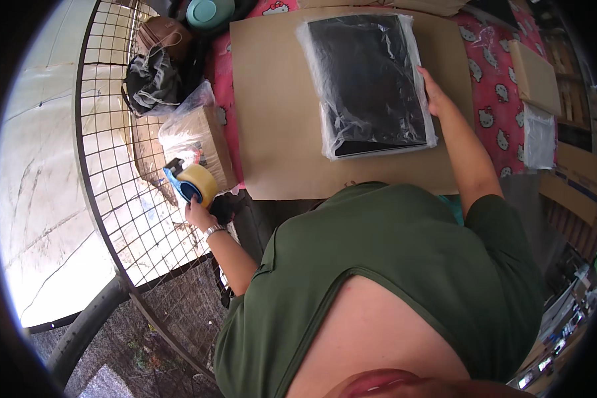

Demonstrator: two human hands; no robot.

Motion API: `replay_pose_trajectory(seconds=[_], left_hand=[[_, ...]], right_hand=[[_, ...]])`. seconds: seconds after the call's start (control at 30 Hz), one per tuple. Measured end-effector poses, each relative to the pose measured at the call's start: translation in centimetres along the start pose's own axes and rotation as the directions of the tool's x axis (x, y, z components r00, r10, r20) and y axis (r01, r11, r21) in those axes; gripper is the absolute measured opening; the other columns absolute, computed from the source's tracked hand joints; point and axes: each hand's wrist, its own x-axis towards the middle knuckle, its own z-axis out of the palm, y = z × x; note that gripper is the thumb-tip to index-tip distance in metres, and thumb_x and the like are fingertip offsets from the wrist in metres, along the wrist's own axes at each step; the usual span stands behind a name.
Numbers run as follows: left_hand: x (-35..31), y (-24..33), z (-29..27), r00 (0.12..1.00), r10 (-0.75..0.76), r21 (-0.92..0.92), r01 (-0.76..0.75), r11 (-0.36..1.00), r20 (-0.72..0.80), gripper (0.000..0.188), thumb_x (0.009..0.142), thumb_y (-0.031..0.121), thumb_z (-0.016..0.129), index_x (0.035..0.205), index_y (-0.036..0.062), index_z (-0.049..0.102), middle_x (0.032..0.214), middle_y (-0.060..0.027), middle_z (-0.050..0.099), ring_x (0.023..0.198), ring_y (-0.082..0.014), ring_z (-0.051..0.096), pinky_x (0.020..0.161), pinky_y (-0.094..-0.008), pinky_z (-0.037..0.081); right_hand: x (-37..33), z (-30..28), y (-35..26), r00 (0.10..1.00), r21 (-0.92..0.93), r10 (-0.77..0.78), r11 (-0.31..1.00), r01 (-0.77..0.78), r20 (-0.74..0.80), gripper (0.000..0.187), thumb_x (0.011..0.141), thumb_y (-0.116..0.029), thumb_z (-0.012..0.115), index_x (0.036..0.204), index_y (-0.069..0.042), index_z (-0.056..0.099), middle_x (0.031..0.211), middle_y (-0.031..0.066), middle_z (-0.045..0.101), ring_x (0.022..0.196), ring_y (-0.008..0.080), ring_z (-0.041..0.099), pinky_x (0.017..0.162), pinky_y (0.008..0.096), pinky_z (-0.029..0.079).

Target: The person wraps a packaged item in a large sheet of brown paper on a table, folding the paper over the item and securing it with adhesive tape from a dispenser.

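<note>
Cardboard sheet point(278, 119), plain brown and the widest thing here, lies flat across the surface point(491, 93), whose pink patterned cover shows past the sheet's right and left edges. On the sheet's upper right part rests a flat black item in a clear plastic bag point(371, 83), rectangular, its near corners well inside the sheet's front edge, with bare cardboard open to its left and in front. At the left, a wire mesh panel point(126, 192) stands beside the surface, and a smaller cardboard box in clear plastic point(202, 142) sits between mesh and sheet. A thin brown box point(536, 76) lies at the far right on the pink cover.

The right hand point(435, 99) reaches forward, arm nearly straight, palm and fingers flat against the bag's right edge, gripping nothing. The left hand point(198, 213) is low at the left, wrist bent up, closed around the handle of a blue tape dispenser point(191, 184) with a yellowish roll, just off the sheet's front left corner.
</note>
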Motion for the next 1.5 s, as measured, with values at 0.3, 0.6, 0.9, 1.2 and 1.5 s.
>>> replay_pose_trajectory(seconds=[0.3, 0.6, 0.9, 1.2, 1.5], left_hand=[[-0.8, -0.4, -2.1, 0.991, -0.108, -0.161, 0.093, 0.983, -0.083, 0.023, 0.084, 0.007, 0.059, 0.1, -0.0092, 0.056, 0.097, -0.0193, 0.062, 0.081, -0.0311, 0.065, 0.061, -0.0388, 0.06], [-0.8, 1.0, -2.2, 0.991, -0.08, -0.217, 0.055, 0.975, -0.105, 0.021, 0.084, 0.005, 0.057, 0.099, -0.009, 0.054, 0.097, -0.0206, 0.061, 0.081, -0.0323, 0.065, 0.06, -0.0404, 0.061], [-0.6, 0.5, -4.1, 0.995, -0.034, -0.209, 0.014, 0.978, -0.096, 0.022, 0.082, 0.005, 0.06, 0.098, -0.0089, 0.054, 0.095, -0.0194, 0.061, 0.075, -0.0328, 0.065, 0.054, -0.0382, 0.061], [-0.9, 1.6, -3.0, 0.991, -0.124, -0.267, 0.133, 0.955, 0.05, 0.03, 0.081, 0.005, 0.061, 0.102, -0.0074, 0.044, 0.102, -0.0209, 0.055, 0.086, -0.036, 0.063, 0.063, -0.0447, 0.062], [-3.6, -0.8, -0.4, 0.908, -0.228, -0.455, 0.378, 0.806, 0.352, 0.037, 0.099, 0.022, 0.034, 0.12, -0.0062, 0.045, 0.114, -0.0204, 0.055, 0.099, -0.0333, 0.06, 0.084, -0.0441, 0.055]], right_hand=[[0.1, 3.5, 0.2, 0.998, -0.022, -0.01, 1.0, 0.011, 0.061, 0.075, 0.076, -0.068, 0.054, 0.121, -0.007, 0.057, 0.112, 0.0143, 0.063, 0.1, 0.0269, 0.059, 0.09, 0.0441, 0.045], [2.9, 10.0, 2.6, 0.996, -0.119, -0.086, 0.989, 0.09, 0.039, 0.088, 0.072, -0.072, 0.056, 0.132, -0.008, 0.048, 0.128, 0.0117, 0.051, 0.114, 0.0254, 0.048, 0.098, 0.0415, 0.037], [4.4, 18.1, 2.9, 0.985, -0.226, -0.01, 0.973, 0.049, 0.171, 0.104, 0.071, -0.074, 0.053, 0.147, -0.01, 0.022, 0.151, 0.0141, 0.024, 0.137, 0.027, 0.024, 0.108, 0.0461, 0.022], [5.6, 22.4, 4.4, 0.538, -0.765, -0.825, 0.457, 0.453, -0.174, 0.074, 0.074, -0.05, 0.067, 0.131, -0.009, 0.044, 0.128, 0.0189, 0.047, 0.118, 0.0318, 0.044, 0.097, 0.048, 0.036], [-4.2, 33.0, 13.9, 0.342, -0.433, -0.265, -0.58, 0.69, 0.901, 0.061, 0.083, -0.044, 0.06, 0.132, -0.011, 0.046, 0.138, 0.0124, 0.041, 0.129, 0.0309, 0.036, 0.103, 0.0519, 0.028]])
